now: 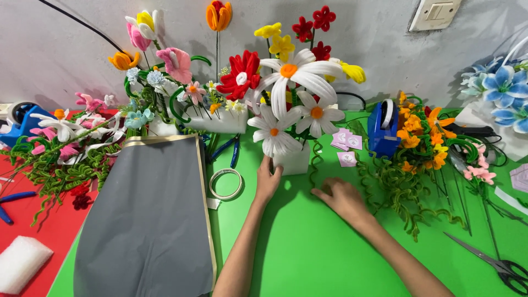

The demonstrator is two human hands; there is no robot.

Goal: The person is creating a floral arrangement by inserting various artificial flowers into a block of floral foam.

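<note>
From the head camera, the landmark is the white foam block [294,160] standing on the green table [308,247], which carries three large white pipe-cleaner daisies with orange centres [297,82]. The left hand [268,180] is at the block's left lower edge, its fingers [273,165] curled against the side of the block and the stems; whether they truly clasp it or only press it cannot be told. The right hand [344,198] lies flat on the table just right of and in front of the block, fingers loose, holding nothing.

The daisy stems rise roughly upright from the block, their long axis vertical and leaning slightly toward the wall, with the flower faces turned toward the camera.

As a judgement: the block looks light and top-heavy under such broad blooms, so a sideways push from the left hand could tip it, likely into the red daisy arrangement [239,74] just left of it or the curly green pipe-cleaner spirals [315,159] at its right.

Left of the block lie a clear tape ring [225,183] and a grey sheet with a tan border [148,220]; right of it stands a blue tape dispenser [382,129], and far right, near the table edge, silver scissors [495,264].
</note>
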